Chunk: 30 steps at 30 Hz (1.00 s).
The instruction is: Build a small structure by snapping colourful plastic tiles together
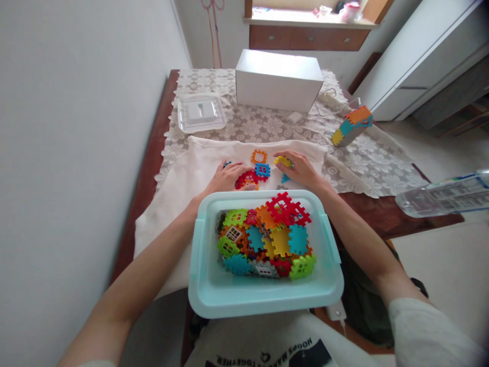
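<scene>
Resting on a white cloth (179,178) spread over the table, the left hand (228,176) lies flat with its fingers loosely spread, touching a red block (246,178) just beside a blue block (262,169) and an orange block (259,156). Opposite it, the right hand (301,169) curls its fingers around a yellow block (283,161), with a small blue piece (284,178) just under it. Nearer the person, a pale blue bin (214,285) holds a heap of coloured blocks (267,237). Farther back stand a white box (278,80), a clear lid (201,113) and a built block shape (352,125).
</scene>
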Each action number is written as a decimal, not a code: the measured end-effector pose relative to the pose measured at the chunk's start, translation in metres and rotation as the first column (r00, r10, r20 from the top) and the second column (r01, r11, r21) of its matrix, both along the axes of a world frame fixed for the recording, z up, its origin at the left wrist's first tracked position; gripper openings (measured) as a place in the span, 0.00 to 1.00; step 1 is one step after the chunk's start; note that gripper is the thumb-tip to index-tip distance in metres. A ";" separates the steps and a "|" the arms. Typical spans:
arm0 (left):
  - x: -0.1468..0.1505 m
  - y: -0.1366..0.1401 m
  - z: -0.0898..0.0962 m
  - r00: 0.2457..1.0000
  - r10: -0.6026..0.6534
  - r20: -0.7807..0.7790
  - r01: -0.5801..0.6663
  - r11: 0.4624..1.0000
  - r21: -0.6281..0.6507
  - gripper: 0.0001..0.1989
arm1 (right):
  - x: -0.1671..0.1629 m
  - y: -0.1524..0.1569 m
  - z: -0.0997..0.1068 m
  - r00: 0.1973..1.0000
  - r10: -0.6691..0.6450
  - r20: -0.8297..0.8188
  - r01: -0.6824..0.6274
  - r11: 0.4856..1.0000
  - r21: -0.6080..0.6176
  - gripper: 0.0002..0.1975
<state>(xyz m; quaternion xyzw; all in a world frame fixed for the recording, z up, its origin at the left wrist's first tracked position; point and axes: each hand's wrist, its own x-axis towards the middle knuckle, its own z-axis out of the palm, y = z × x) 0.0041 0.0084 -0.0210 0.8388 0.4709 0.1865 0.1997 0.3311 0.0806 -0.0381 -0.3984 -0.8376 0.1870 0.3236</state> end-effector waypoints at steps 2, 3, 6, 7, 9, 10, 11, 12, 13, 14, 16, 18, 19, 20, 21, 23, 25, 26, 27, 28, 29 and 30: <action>0.001 0.001 -0.003 1.000 -0.013 -0.002 0.013 1.000 0.004 0.33 | -0.003 -0.006 0.005 0.996 0.080 0.044 -0.080 0.997 -0.005 0.22; 0.002 0.001 -0.004 1.000 -0.014 0.002 0.014 1.000 0.000 0.34 | -0.005 -0.010 0.007 0.991 0.115 0.064 -0.115 0.993 -0.007 0.25; 0.002 0.005 -0.007 0.999 -0.003 0.054 0.004 1.000 -0.014 0.29 | -0.013 -0.020 0.011 0.977 0.183 0.110 -0.182 0.983 -0.024 0.33; 0.002 0.006 -0.007 0.997 -0.004 0.081 0.005 1.000 -0.012 0.26 | -0.016 -0.023 0.011 0.972 0.203 0.122 -0.201 0.979 -0.030 0.34; 0.002 0.007 -0.007 0.991 -0.014 0.133 0.015 1.000 -0.008 0.23 | -0.022 -0.025 0.010 0.961 0.239 0.138 -0.238 0.971 -0.025 0.30; 0.002 0.007 -0.006 0.988 -0.018 0.150 0.019 1.000 -0.009 0.22 | -0.023 -0.025 0.008 0.958 0.251 0.140 -0.251 0.968 -0.015 0.27; 0.002 0.007 -0.005 0.987 -0.020 0.162 0.022 1.000 -0.011 0.21 | -0.025 -0.024 0.007 0.956 0.259 0.138 -0.261 0.965 -0.002 0.23; 0.002 0.006 -0.004 0.985 -0.022 0.169 0.025 1.000 -0.014 0.20 | -0.025 -0.023 0.005 0.956 0.261 0.133 -0.265 0.964 0.011 0.20; 0.002 0.006 -0.003 0.984 -0.026 0.175 0.030 0.999 -0.016 0.20 | -0.025 -0.021 0.003 0.959 0.256 0.125 -0.261 0.965 0.022 0.17; 0.002 0.006 -0.002 0.983 -0.029 0.179 0.032 0.999 -0.014 0.19 | -0.025 -0.019 0.002 0.963 0.244 0.115 -0.249 0.968 0.029 0.16; 0.001 0.006 -0.002 0.982 -0.019 0.190 0.019 1.000 0.001 0.18 | -0.023 -0.016 0.000 0.977 0.198 0.077 -0.201 0.979 0.031 0.15; 0.001 0.006 -0.003 0.977 -0.005 0.212 -0.001 1.000 0.026 0.17 | -0.022 -0.014 0.000 0.989 0.144 0.020 -0.144 0.989 0.019 0.16; 0.001 0.006 -0.004 0.972 -0.001 0.236 -0.009 0.999 0.043 0.16 | -0.022 -0.014 0.000 0.993 0.122 -0.004 -0.122 0.993 0.010 0.17; 0.002 0.005 -0.005 0.963 -0.002 0.271 -0.015 0.998 0.060 0.15 | -0.021 -0.013 -0.001 0.994 0.103 -0.020 -0.103 0.995 0.000 0.18; 0.003 0.004 -0.006 0.950 -0.008 0.312 -0.015 0.997 0.072 0.14 | -0.021 -0.013 -0.001 0.996 0.088 -0.028 -0.088 0.996 -0.006 0.18; 0.005 0.000 -0.007 0.914 -0.016 0.405 -0.009 0.998 0.058 0.15 | -0.021 -0.012 -0.002 0.998 0.059 -0.036 -0.059 0.998 -0.009 0.20; 0.008 -0.003 -0.008 0.866 0.010 0.500 -0.003 1.000 -0.014 0.18 | -0.021 -0.010 -0.003 0.997 0.033 -0.065 -0.033 0.999 -0.002 0.21; 0.010 -0.004 -0.008 0.839 0.037 0.542 -0.005 0.998 -0.060 0.19 | -0.021 -0.009 -0.004 0.996 0.024 -0.091 -0.024 1.000 0.000 0.21; 0.011 -0.005 -0.008 0.811 0.070 0.581 -0.017 0.995 -0.097 0.20 | -0.021 -0.009 -0.004 0.992 0.016 -0.123 -0.016 1.000 -0.005 0.20; 0.011 -0.004 -0.008 0.780 0.101 0.617 -0.034 0.992 -0.119 0.19 | -0.021 -0.008 -0.005 0.987 0.006 -0.160 -0.010 1.000 -0.020 0.20; 0.012 -0.003 -0.007 0.747 0.126 0.653 -0.056 0.990 -0.127 0.19 | -0.021 -0.007 -0.005 0.979 -0.003 -0.206 -0.007 0.999 -0.046 0.19; 0.012 -0.002 -0.007 0.709 0.144 0.690 -0.078 0.989 -0.127 0.19 | -0.021 -0.006 -0.005 0.966 -0.011 -0.260 -0.011 0.997 -0.083 0.19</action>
